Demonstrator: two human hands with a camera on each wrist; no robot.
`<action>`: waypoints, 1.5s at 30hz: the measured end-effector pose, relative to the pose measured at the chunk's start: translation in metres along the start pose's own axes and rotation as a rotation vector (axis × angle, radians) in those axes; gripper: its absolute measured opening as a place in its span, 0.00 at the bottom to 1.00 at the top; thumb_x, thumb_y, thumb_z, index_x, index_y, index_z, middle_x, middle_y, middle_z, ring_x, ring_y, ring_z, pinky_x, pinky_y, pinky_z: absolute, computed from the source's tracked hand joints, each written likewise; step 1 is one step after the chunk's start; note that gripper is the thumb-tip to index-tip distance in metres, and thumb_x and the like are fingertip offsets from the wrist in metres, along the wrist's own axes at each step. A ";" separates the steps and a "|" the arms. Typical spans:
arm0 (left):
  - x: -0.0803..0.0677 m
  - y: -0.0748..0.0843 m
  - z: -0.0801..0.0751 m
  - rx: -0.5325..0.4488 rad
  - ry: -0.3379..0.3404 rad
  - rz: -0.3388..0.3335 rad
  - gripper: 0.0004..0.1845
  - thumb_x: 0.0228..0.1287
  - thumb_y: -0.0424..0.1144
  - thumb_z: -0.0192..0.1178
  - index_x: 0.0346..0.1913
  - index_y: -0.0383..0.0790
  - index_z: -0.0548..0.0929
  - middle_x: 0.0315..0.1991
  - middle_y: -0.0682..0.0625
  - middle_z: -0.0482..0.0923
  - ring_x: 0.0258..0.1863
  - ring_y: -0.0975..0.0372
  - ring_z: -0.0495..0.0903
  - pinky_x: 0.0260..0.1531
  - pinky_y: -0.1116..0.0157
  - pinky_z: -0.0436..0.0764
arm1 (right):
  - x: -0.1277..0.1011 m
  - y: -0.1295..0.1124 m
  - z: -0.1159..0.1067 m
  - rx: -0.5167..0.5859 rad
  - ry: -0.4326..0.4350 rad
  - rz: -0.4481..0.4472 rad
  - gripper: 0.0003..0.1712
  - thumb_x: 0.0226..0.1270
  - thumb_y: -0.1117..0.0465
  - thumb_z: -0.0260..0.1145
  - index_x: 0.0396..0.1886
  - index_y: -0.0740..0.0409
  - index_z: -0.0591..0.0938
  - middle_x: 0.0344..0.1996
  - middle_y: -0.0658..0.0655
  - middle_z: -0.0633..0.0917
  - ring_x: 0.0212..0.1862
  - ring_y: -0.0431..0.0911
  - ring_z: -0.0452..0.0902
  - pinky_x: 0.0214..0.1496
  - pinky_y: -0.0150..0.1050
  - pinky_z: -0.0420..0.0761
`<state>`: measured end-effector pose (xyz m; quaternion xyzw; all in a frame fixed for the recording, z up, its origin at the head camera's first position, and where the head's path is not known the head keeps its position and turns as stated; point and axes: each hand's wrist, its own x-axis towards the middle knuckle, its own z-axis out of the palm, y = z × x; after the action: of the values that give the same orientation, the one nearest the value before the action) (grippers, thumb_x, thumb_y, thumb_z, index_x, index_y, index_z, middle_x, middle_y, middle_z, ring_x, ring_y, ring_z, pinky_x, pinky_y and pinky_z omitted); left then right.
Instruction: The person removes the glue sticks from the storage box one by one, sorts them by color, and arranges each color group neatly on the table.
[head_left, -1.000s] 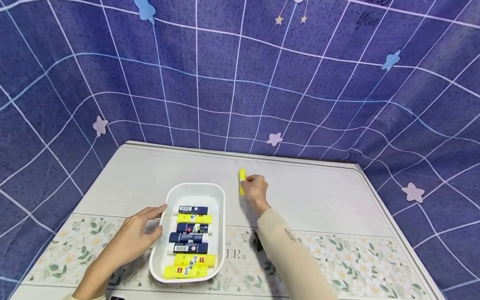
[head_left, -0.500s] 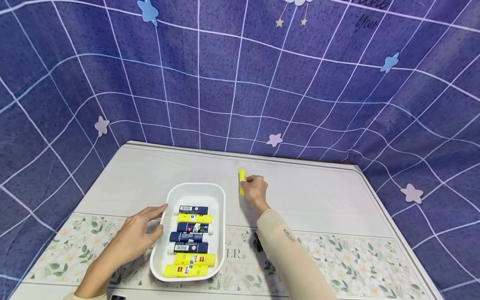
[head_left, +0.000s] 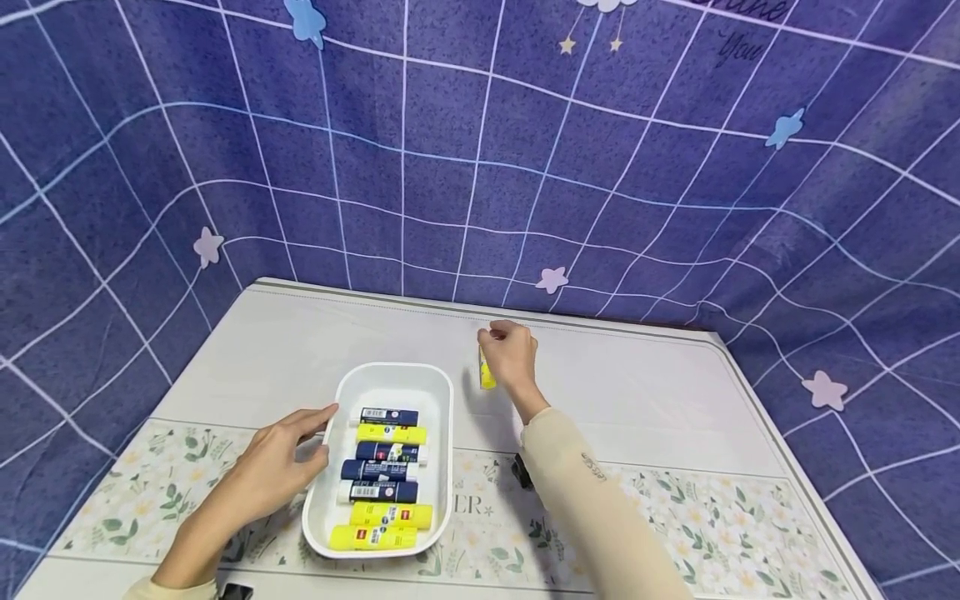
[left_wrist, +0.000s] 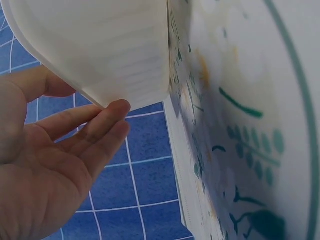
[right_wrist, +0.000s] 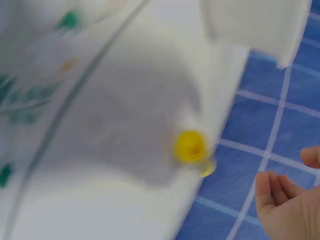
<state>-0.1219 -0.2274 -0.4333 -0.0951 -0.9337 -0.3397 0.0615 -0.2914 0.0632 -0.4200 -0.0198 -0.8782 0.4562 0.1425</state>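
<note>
On the white table a yellow glue stick (head_left: 487, 377) lies beyond the tray, its upper end hidden by my right hand (head_left: 512, 358). In the right wrist view the round end of the glue stick (right_wrist: 190, 146) faces the camera, blurred. A gap separates it from the right hand (right_wrist: 292, 207), whose fingers curve loosely around nothing. My left hand (head_left: 273, 462) rests at the left side of a white tray (head_left: 450, 467), fingertips at the rim and thumb by the outer wall. Inside the tray lies a column of navy glue sticks (head_left: 378, 492) and yellow glue sticks (head_left: 390, 515).
The table (head_left: 637, 383) has a flower-printed band (head_left: 675, 525) across its near part. A blue curtain (head_left: 420, 167) with a white grid and stars rises along the back and sides. A small black object (head_left: 522, 472) shows beside the right forearm.
My right hand has risen off the yellow glue stick and shifted slightly toward the back, leaving it on the table. The left hand stays at the tray.
</note>
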 end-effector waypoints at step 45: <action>-0.001 -0.004 0.000 -0.038 -0.032 -0.016 0.30 0.66 0.28 0.63 0.72 0.30 0.74 0.63 0.32 0.79 0.59 0.38 0.83 0.59 0.46 0.86 | -0.042 -0.040 0.059 0.054 -1.067 -0.311 0.22 0.64 0.71 0.72 0.58 0.61 0.85 0.51 0.56 0.89 0.47 0.35 0.83 0.55 0.24 0.84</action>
<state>-0.1219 -0.2303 -0.4356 -0.0941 -0.9287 -0.3562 0.0421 -0.2633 -0.0137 -0.4296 0.3477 -0.8091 0.3987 -0.2560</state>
